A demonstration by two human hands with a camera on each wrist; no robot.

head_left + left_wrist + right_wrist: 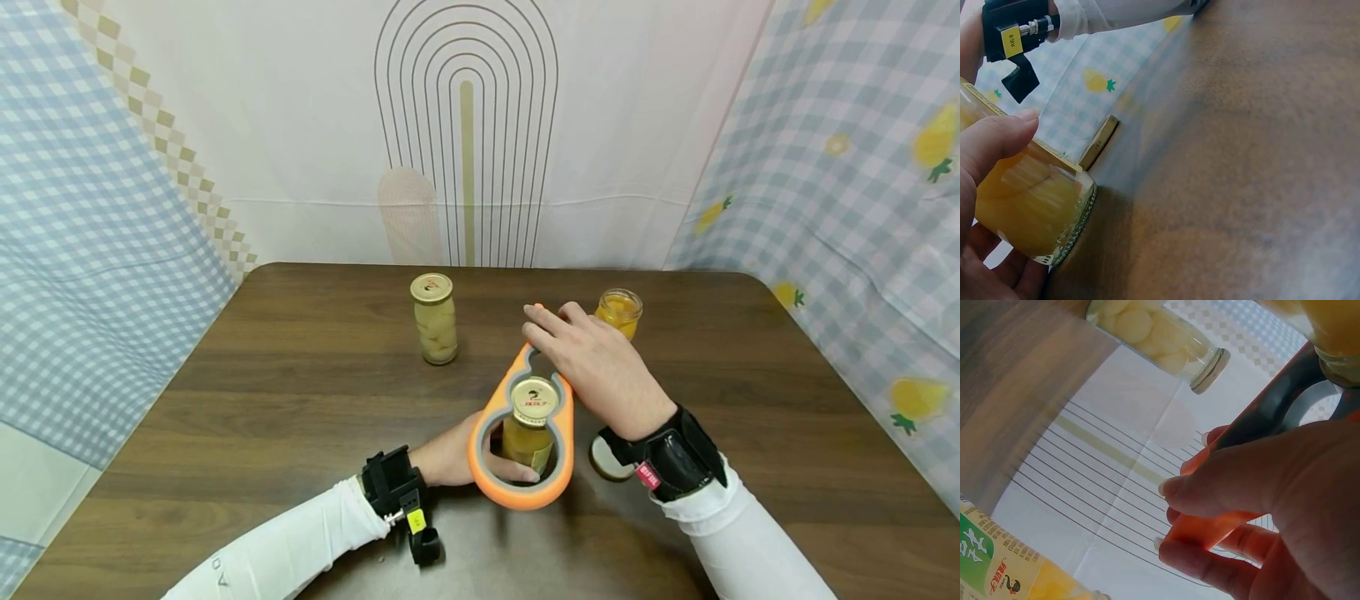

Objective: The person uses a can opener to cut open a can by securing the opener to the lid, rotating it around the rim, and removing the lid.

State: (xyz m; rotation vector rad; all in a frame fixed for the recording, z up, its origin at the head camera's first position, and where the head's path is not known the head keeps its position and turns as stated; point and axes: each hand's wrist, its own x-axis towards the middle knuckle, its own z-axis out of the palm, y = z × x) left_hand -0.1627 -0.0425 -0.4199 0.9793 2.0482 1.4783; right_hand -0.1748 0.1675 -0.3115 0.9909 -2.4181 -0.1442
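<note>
My left hand (pixel 447 454) grips a glass jar (pixel 522 442) of yellow fruit around its body, thumb across the front. The jar has a gold lid (pixel 535 397) with red print. An orange and grey jar opener (pixel 519 498) lies over this jar, and the lid shows inside its middle opening. Whether the opener bites on the lid cannot be told. My right hand (pixel 607 375) holds the narrow end of the opener, thumb on one side and fingers on the other, as the right wrist view shows. In the left wrist view the jar's base (pixel 1082 212) is close to the table.
A lidded jar of pale fruit (pixel 436 325) stands at the back, left of my hands. Behind my right hand is a lidless jar (pixel 619 311) with orange contents. A loose lid (pixel 607 462) lies under my right wrist. Printed cloths (pixel 315 125) hang around the wooden table (pixel 300 375).
</note>
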